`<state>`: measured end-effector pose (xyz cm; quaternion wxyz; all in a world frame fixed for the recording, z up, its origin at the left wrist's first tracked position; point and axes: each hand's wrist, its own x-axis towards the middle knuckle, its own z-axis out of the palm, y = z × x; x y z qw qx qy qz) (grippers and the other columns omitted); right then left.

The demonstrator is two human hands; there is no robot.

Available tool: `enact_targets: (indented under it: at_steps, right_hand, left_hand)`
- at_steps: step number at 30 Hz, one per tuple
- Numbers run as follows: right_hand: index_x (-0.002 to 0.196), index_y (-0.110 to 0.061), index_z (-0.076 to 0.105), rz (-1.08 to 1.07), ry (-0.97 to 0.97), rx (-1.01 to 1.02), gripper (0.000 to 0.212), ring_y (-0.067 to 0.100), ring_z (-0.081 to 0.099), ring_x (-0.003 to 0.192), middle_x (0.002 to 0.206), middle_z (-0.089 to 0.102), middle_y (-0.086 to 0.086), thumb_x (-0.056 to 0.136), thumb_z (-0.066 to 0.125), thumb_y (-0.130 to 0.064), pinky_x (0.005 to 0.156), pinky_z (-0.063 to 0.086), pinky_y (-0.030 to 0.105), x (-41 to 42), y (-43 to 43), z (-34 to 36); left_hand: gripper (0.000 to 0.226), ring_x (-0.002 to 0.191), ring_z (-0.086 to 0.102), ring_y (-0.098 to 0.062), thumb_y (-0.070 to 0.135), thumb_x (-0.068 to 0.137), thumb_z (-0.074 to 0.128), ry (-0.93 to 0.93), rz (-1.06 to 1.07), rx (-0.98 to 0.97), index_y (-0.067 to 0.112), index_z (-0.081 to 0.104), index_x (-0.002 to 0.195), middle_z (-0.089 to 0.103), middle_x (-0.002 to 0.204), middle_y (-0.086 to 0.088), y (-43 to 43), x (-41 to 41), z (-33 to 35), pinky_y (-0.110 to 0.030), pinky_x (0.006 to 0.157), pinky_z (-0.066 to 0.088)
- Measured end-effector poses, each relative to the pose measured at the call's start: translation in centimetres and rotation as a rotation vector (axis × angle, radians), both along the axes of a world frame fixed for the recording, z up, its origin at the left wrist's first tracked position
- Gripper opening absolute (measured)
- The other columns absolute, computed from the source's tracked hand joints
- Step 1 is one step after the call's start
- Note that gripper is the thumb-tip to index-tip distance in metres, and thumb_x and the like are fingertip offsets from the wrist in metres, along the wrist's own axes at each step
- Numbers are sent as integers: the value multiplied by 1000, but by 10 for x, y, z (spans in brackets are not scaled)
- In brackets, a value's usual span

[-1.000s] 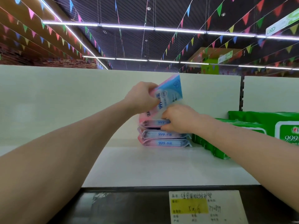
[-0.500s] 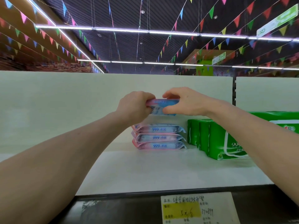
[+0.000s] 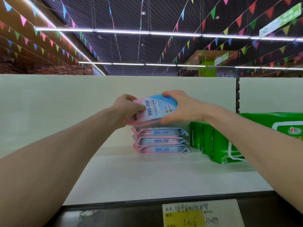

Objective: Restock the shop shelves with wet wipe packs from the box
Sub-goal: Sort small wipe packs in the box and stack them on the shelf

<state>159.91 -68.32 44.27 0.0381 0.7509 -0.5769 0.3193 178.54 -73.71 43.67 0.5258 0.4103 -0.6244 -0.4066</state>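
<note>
**Stock entry, top shelf, risks noted per item**

1. Shelf (image 3: 147,181): a white board that is running across the lower half of the frame and carrying stock at centre and right.
2. Green packs (image 3: 211,141): a bulky row that is standing just beside the stack, at centre right. The right forearm is crossing above them. I am judging that a dropped wrist could knock the nearest one forward.
3. Stack (image 3: 161,140): three pink-and-blue wet wipe packs are lying flat on one another at frame centre. Their soft tops are bulging, so a fourth pack laid off-centre could slide off or pull the pile askew.
4. Left hand (image 3: 127,108) and right hand (image 3: 185,108): each is gripping one end of item 5, with fingers (image 3: 168,93) clamped round it. If one hand lets go early, the pack could swing down on one corner.
5. Held pack (image 3: 157,108): I am seeing it just above the stack, tilted with its printed face toward me. I cannot tell whether its lower edge is touching. If it goes down tilted, that edge could shove the top pack backward, and the glossy film could slip.
6. Price label (image 3: 196,215): sitting on the dark rail at the bottom of the frame. I am seeing no hazard here.

The box is not showing in this view.
</note>
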Motion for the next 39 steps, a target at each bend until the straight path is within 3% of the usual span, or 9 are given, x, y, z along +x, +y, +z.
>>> enact_targets:
  at_steps: [4, 7, 10, 14, 19, 24, 27, 33, 39]
  right_hand:
    - [141, -27, 37, -80, 184, 16, 72, 19, 43, 115, 133, 33, 0, 78, 73, -23, 98, 40, 31, -1, -12, -9]
    - [137, -27, 45, -113, 215, 42, 58, 20, 47, 112, 132, 42, 3, 84, 67, -26, 91, 42, 31, 0, -11, -14]
    - [139, -24, 45, -164, 239, 47, 58, 20, 46, 117, 137, 44, 3, 85, 67, -29, 96, 39, 31, 2, -6, -16]
    - [137, -23, 48, -199, 251, 120, 57, 22, 44, 126, 142, 43, 2, 86, 67, -40, 102, 35, 33, 3, -1, -17]
    - [136, -23, 48, -224, 278, 160, 56, 21, 43, 126, 142, 41, 3, 85, 68, -38, 102, 34, 33, 1, 3, -17]
    - [140, -24, 36, -240, 285, 230, 72, 19, 49, 104, 132, 48, 2, 80, 74, -34, 93, 43, 32, 5, 0, -21]
    - [145, -23, 26, -253, 303, 278, 83, 20, 50, 102, 129, 51, 2, 78, 76, -28, 91, 44, 31, 9, -4, -27]
    - [143, -21, 29, -283, 365, 251, 79, 24, 54, 105, 126, 53, 5, 78, 75, -23, 93, 47, 37, 10, -6, -32]
    - [146, -20, 25, -290, 375, 272, 84, 26, 53, 107, 127, 52, 8, 78, 74, -15, 93, 47, 38, 7, -1, -31]
  left_hand:
    - [56, 84, 62, -21, 5, 86, 68, -79, -36, 86, 8, 44, 137, 55, 109, -10, 5, -2, -4, -35, 56, 58]
    - [58, 89, 63, -24, 7, 86, 69, -166, -16, 59, 10, 43, 138, 52, 119, -11, 9, -3, -4, -33, 56, 59]
    - [63, 102, 61, -27, 13, 83, 73, -257, -53, 38, 13, 43, 138, 50, 126, -11, 11, -1, -4, -37, 69, 60]
    - [68, 99, 59, -21, 16, 79, 77, -429, -100, -26, 16, 45, 139, 53, 117, -6, 12, -1, -8, -35, 86, 55]
    - [56, 102, 50, -18, 17, 83, 73, -699, -88, -111, 21, 52, 136, 52, 116, 1, 9, 1, -15, -24, 85, 37]
    - [72, 122, 48, -25, 28, 86, 70, -860, -79, -82, 32, 33, 147, 47, 141, 1, 5, 0, -19, -45, 101, 42]
    - [74, 114, 57, -28, 25, 87, 68, -890, -71, -103, 27, 29, 150, 50, 137, -3, 6, 0, -23, -47, 87, 55]
    - [55, 77, 62, -20, 9, 87, 64, -806, -59, -208, 13, 47, 139, 56, 110, -4, 11, -4, -30, -21, 51, 53]
    - [58, 98, 63, -27, 17, 88, 64, -949, -23, -199, 20, 42, 142, 57, 123, -8, 14, -5, -25, -37, 71, 58]
